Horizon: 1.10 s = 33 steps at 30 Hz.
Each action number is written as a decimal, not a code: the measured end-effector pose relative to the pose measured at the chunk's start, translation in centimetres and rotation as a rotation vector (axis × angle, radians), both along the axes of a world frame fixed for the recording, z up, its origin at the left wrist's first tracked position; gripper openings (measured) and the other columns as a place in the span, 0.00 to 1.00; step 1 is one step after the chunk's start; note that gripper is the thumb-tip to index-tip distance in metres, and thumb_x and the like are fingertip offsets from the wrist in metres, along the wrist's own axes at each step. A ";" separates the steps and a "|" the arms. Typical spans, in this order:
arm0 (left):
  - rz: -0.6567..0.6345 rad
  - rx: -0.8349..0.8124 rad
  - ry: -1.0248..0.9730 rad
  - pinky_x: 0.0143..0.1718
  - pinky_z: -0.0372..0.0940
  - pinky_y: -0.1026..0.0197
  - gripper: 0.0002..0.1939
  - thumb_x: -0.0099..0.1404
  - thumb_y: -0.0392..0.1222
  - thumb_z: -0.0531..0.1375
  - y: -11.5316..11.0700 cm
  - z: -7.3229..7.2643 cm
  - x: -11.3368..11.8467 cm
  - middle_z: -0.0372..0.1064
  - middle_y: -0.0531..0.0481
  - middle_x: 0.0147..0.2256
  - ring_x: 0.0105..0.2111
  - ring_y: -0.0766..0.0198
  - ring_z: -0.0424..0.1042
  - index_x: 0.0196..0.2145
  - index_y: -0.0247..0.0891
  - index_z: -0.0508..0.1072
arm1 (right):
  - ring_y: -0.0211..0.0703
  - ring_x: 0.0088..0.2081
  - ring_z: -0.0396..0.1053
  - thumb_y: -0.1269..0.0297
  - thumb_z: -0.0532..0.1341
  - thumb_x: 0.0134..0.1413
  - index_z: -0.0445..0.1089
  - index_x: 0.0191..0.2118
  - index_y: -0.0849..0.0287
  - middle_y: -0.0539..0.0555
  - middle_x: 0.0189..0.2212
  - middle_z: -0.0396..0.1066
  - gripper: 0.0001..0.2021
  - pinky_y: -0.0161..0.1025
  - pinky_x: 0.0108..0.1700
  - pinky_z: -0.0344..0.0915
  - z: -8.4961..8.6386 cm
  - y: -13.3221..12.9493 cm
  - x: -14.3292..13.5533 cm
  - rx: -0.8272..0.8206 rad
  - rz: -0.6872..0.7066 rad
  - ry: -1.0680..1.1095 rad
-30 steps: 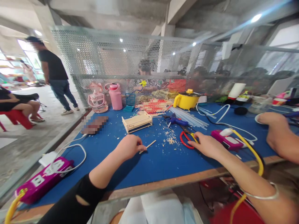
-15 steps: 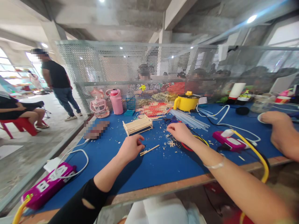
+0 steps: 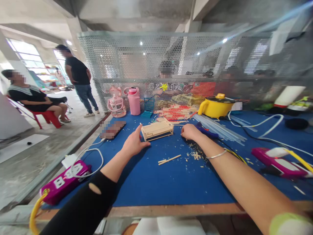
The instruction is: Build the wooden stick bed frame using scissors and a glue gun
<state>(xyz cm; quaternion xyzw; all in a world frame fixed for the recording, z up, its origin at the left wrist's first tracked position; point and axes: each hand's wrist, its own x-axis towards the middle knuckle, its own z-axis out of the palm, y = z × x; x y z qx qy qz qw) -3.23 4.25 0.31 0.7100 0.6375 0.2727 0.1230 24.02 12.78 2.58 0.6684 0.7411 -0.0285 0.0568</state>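
A small frame of pale wooden sticks [image 3: 157, 130] stands on the blue table mat [image 3: 171, 186]. At its left end is my left hand [image 3: 134, 142], thumb and fingers spread, with nothing held. My right hand [image 3: 190, 132] is to the right of the frame, fingers curled and pressed together; whatever they may hold is hidden. Between the hands and nearer the front edge lie loose sticks [image 3: 169, 159]. Wood scraps [image 3: 196, 156] are scattered below my right hand. A dark blue tool [image 3: 207, 132] lies just beyond it.
Red and pale sticks [image 3: 174, 113] are piled behind the frame, before a mesh partition [image 3: 151, 55]. Around them are a pink bottle [image 3: 134, 101], a yellow pot [image 3: 216, 106] and clear rods [image 3: 221, 129]. Purple power strips [image 3: 65, 182] with cables lie at both sides. Two people are at the left.
The view has turned. My left hand has opened wide and moved up to the frame's left end. My right hand stays curled near the blue tool. The other person's hand at right is out of view.
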 end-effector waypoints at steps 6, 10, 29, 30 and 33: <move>0.060 0.232 0.117 0.52 0.60 0.48 0.37 0.50 0.47 0.67 1.4 -0.7 1.1 0.59 0.37 0.54 0.55 0.43 0.59 0.56 0.37 0.64 | 0.45 0.46 0.68 0.60 0.58 0.59 0.66 0.51 0.61 0.58 0.49 0.66 0.16 0.47 0.46 0.68 -0.5 0.3 -0.1 0.041 0.028 0.074; -0.059 0.230 0.038 0.54 0.59 0.50 0.19 0.53 0.42 0.64 2.0 -0.9 0.9 0.54 0.37 0.58 0.54 0.48 0.61 0.43 0.35 0.70 | 0.43 0.41 0.70 0.63 0.60 0.57 0.71 0.40 0.64 0.58 0.40 0.72 0.10 0.43 0.44 0.68 0.3 -1.2 -0.7 0.074 0.092 0.243; -0.395 -0.015 -0.402 0.27 0.56 0.66 0.13 0.50 0.42 0.66 -3.0 4.0 2.7 0.64 0.54 0.30 0.27 0.69 0.60 0.33 0.36 0.72 | 0.41 0.40 0.69 0.69 0.62 0.53 0.74 0.30 0.57 0.51 0.36 0.72 0.04 0.41 0.46 0.63 4.6 -9.3 -4.9 0.502 0.780 0.729; -0.396 -0.023 -0.424 0.26 0.56 0.66 0.13 0.50 0.42 0.66 -3.1 4.1 2.7 0.64 0.54 0.31 0.27 0.70 0.60 0.33 0.36 0.72 | 0.41 0.40 0.68 0.68 0.62 0.54 0.74 0.30 0.57 0.51 0.35 0.72 0.04 0.41 0.46 0.63 4.6 -9.2 -5.0 0.504 0.788 0.726; -0.403 -0.054 -0.487 0.26 0.57 0.67 0.14 0.49 0.40 0.66 -3.3 4.4 2.9 0.65 0.54 0.32 0.25 0.71 0.61 0.35 0.35 0.72 | 0.41 0.40 0.68 0.67 0.61 0.55 0.74 0.31 0.57 0.51 0.35 0.72 0.04 0.41 0.45 0.63 4.6 -9.2 -5.3 0.516 0.807 0.732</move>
